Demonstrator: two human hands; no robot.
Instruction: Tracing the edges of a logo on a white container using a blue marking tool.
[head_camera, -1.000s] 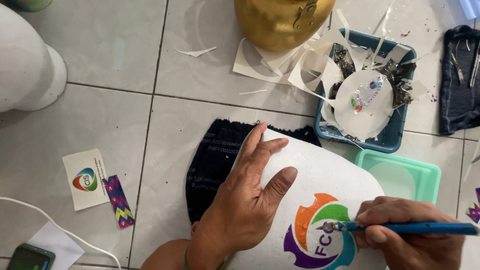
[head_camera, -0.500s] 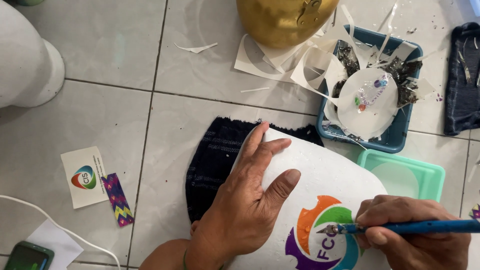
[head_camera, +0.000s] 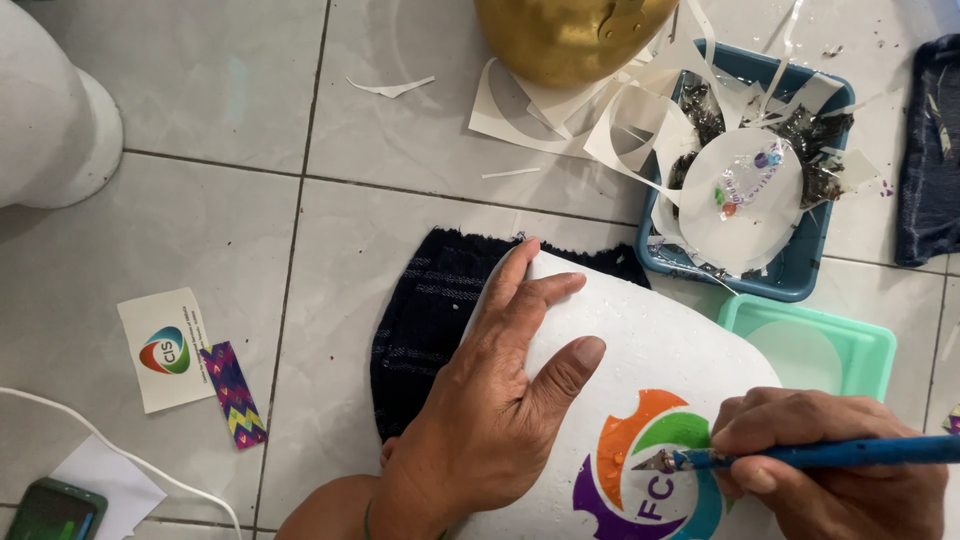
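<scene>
Gold pot (head_camera: 570, 35) cut off at top; phone (head_camera: 50, 512) at bottom edge; sticker (head_camera: 650, 470) partly hidden by right hand (head_camera: 830, 470).

the left hand (head_camera: 490, 400) lies flat on a big rounded pot (head_camera: 640, 340). the pot lies on a cloth (head_camera: 430, 310) on the floor (head_camera: 220, 130). the right hand (head_camera: 830, 460) is to the right of the left hand, on the pot, and holds a knife (head_camera: 800, 457). the knife tip touches a sticker (head_camera: 650, 470) on the pot. behind the pot is a tray (head_camera: 800, 280) with paper scraps (head_camera: 740, 200) in it. a lid (head_camera: 830, 345) sits just right of the pot. far left lie a card (head_camera: 165, 350) and a phone (head_camera: 50, 510).
</scene>
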